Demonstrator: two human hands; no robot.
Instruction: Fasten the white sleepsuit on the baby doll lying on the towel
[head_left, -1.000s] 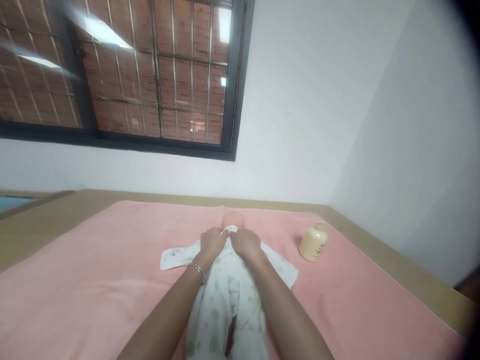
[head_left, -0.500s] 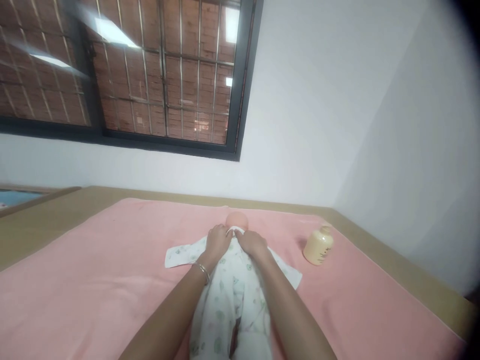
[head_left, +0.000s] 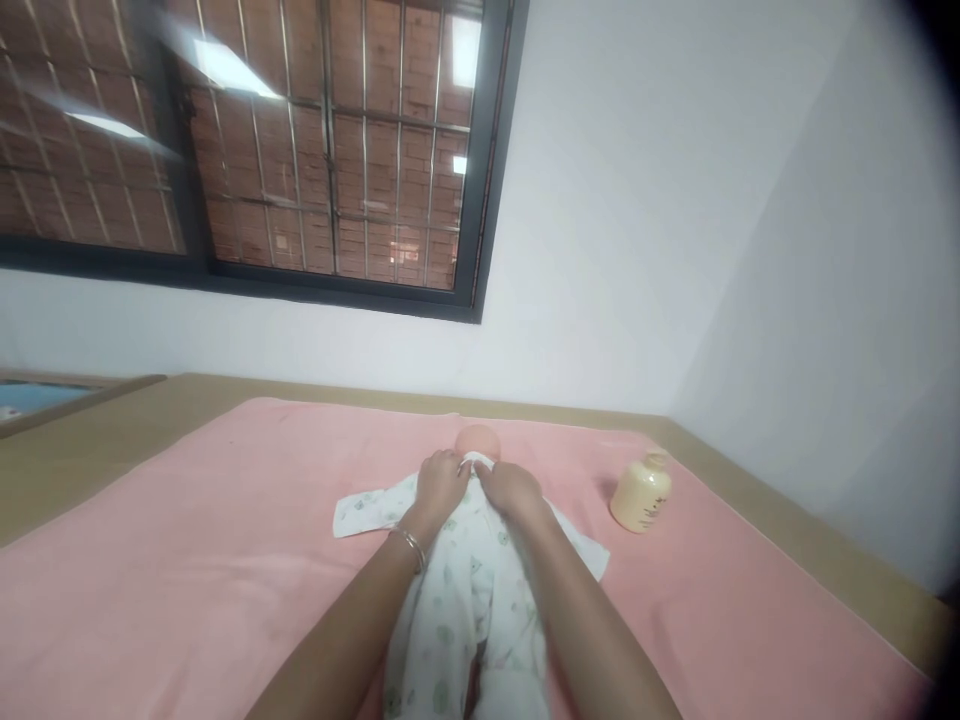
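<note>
A doll [head_left: 478,440] lies on its back on a pink blanket [head_left: 247,520], only its head showing past the collar. It wears a white baby romper [head_left: 446,610] with small green prints, the sleeves spread to both sides and the legs toward me. My left hand [head_left: 441,484], a bracelet on its wrist, is closed on the left side of the collar. Close beside it, my right hand [head_left: 513,492] pinches the collar's right side. Both thumbs nearly meet at the neckline. The doll's body is hidden under the cloth and my forearms.
On the blanket to the right stands a pale yellow bottle [head_left: 641,492] with dark lettering. A tan raised edge [head_left: 750,480] borders the blanket. Behind it rise a white wall [head_left: 600,250] and a barred window with a dark frame [head_left: 337,290]. Something blue lies at the far left.
The whole view has shifted very slightly, so everything sits a little further right. Both hands keep their hold at the collar.
</note>
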